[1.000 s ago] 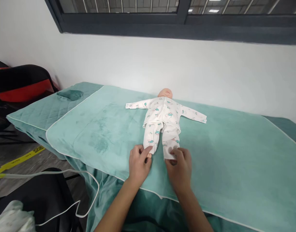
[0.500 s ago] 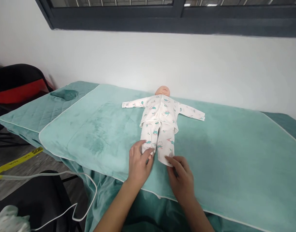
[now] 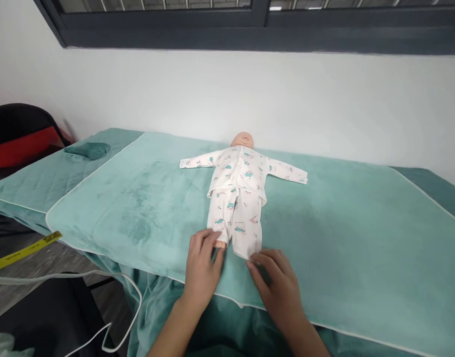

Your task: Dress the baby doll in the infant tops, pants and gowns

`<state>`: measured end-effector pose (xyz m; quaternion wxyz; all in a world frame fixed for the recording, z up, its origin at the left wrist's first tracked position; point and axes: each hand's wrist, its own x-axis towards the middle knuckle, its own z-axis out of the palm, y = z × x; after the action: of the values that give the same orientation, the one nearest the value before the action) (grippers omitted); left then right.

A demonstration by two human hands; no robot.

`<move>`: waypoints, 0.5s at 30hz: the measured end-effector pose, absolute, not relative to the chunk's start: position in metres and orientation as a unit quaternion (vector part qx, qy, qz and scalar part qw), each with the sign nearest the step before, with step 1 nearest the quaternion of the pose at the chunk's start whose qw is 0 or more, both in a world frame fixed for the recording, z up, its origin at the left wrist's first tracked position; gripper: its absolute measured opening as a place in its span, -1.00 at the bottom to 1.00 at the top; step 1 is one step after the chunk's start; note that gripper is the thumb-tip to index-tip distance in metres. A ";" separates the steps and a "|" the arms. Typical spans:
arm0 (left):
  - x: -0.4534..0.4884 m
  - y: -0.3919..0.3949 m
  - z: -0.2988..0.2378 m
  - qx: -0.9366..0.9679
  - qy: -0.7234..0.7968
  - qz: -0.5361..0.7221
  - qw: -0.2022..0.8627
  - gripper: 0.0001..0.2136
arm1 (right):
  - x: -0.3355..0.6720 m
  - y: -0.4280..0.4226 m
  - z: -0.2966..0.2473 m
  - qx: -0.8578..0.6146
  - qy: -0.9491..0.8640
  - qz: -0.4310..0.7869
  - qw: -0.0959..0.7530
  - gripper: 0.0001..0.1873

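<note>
A baby doll lies on its back, its head point(image 3: 243, 140) toward the wall and its arms spread. It wears a white patterned long-sleeved top point(image 3: 238, 171) and matching pants point(image 3: 247, 225). My left hand point(image 3: 202, 267) is closed at the cuff of the pant leg on the left, where a bit of the doll's foot point(image 3: 220, 244) shows. At the other leg's hem, my right hand point(image 3: 278, 280) pinches the cloth between thumb and fingers. No foot is visible at that hem.
The doll rests on a bed with a green plush cover point(image 3: 346, 238). A face hole point(image 3: 88, 150) is at the bed's left end. Chairs point(image 3: 21, 141), a white cable point(image 3: 127, 282) and yellow tape point(image 3: 25, 252) are on the left. Behind stands a white wall point(image 3: 212, 94) under a dark window frame point(image 3: 160, 37).
The view has shifted slightly. My left hand has slid down to the cuff, and more of the foot shows there. My right hand still pinches the other hem.
</note>
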<state>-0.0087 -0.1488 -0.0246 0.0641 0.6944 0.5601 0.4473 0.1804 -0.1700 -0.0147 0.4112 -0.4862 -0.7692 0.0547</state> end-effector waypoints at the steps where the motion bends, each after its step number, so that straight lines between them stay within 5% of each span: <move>1: -0.012 -0.150 -0.025 0.692 0.560 0.449 0.077 -0.70 | 0.178 -0.169 -0.010 -0.491 -0.764 0.042 0.417 -0.87; 6: -0.027 -0.149 -0.025 0.682 0.572 0.435 0.134 -0.71 | 0.145 -0.150 0.016 -0.507 -0.795 -0.001 0.334 -0.72; 9: -0.030 -0.145 -0.024 0.688 0.567 0.424 0.160 -0.75 | 0.124 -0.136 0.019 -0.513 -0.813 -0.002 0.274 -0.80; 15: -0.032 -0.139 -0.014 0.672 0.554 0.452 0.194 -0.86 | 0.116 -0.131 0.014 -0.504 -0.817 0.032 0.277 -0.84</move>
<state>-0.0317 -0.1390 -0.0136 0.1943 0.6718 0.5536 0.4521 0.1156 -0.1305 0.0144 0.2766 -0.5043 -0.8174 0.0323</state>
